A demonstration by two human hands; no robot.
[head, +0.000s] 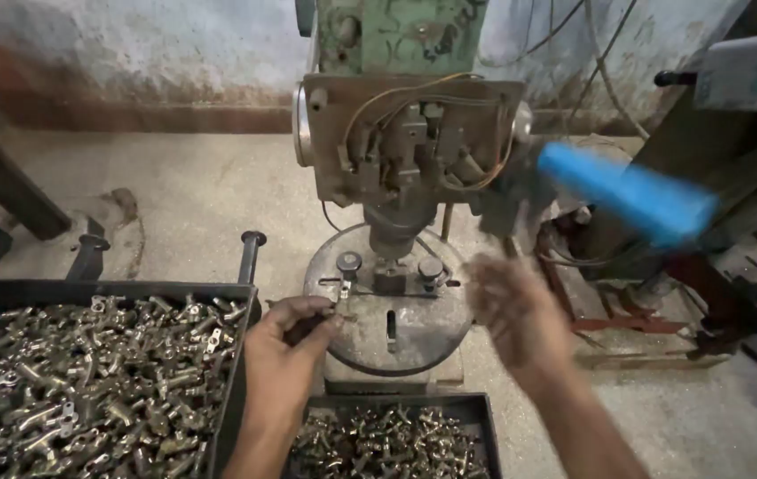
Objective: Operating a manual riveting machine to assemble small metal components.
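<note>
While the nearer tray of small metal parts sat just below the wrists, the left hand reached over its far edge with fingers curled, pinching a small dark part between thumb and fingertips at the near rim of the round table. The piece was held low, touching or almost touching the plate — which, I could not tell. To the left, a bigger tray lay heaped with the same brassy pieces.

The right hand hung in the air to the right of the table, blurred, fingers loosely spread and holding nothing that I could make out. Beyond it the blue lever handle was blurred as well and apart from the hand.

Farther back, the fixture with its two knobs stood under the drill head, where loose wires looped across the front.

The chief risk, as I judged it, was to the left fingers: they were near the fixture and beneath the spindle, and a handle swinging free could bring the head down on them. The pinch looked light — the part might slip and drop beside the tray. Bare wires close to working hands were a further hazard.
</note>
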